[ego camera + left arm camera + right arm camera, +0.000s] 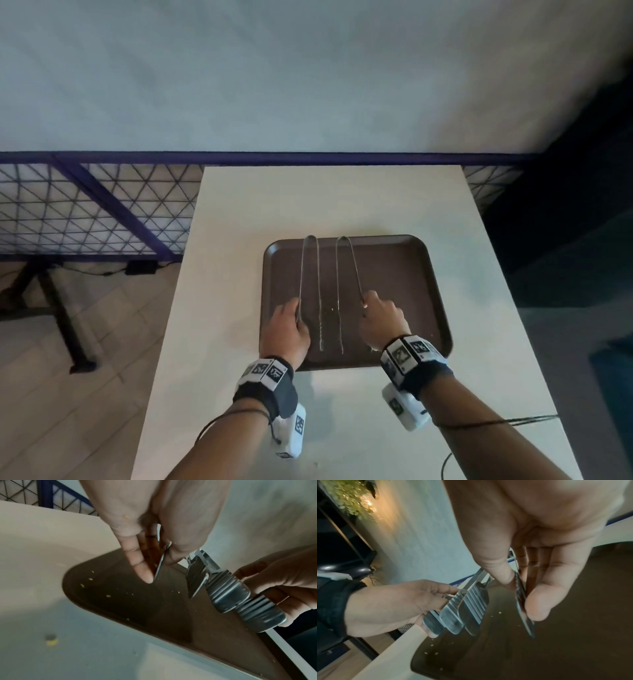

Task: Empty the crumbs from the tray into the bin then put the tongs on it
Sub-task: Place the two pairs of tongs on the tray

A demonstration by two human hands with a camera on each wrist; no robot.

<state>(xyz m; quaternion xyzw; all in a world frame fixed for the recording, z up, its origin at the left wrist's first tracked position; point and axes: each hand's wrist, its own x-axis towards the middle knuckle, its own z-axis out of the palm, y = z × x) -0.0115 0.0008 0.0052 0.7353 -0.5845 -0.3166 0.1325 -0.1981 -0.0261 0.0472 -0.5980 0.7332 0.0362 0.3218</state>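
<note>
A brown tray (pixel 404 281) lies on the white table (pixel 233 240), with a few yellow crumbs (pixel 108 595) scattered on it. Two metal tongs lie lengthwise over the tray, hinges at the far rim. My left hand (pixel 297 310) pinches the outer arm of the left tongs (pixel 310 274) between thumb and fingers. My right hand (pixel 365 305) pinches the outer arm of the right tongs (pixel 346 270) the same way. The ridged tips (pixel 467 608) hover close to the tray surface; I cannot tell whether they touch. No bin is in view.
One crumb (pixel 51 641) lies on the table near the tray's corner. A blue mesh fence (pixel 89 209) runs behind and left of the table. Dark furniture (pixel 565 222) stands on the right. A cable (pixel 507 423) crosses the table's near right.
</note>
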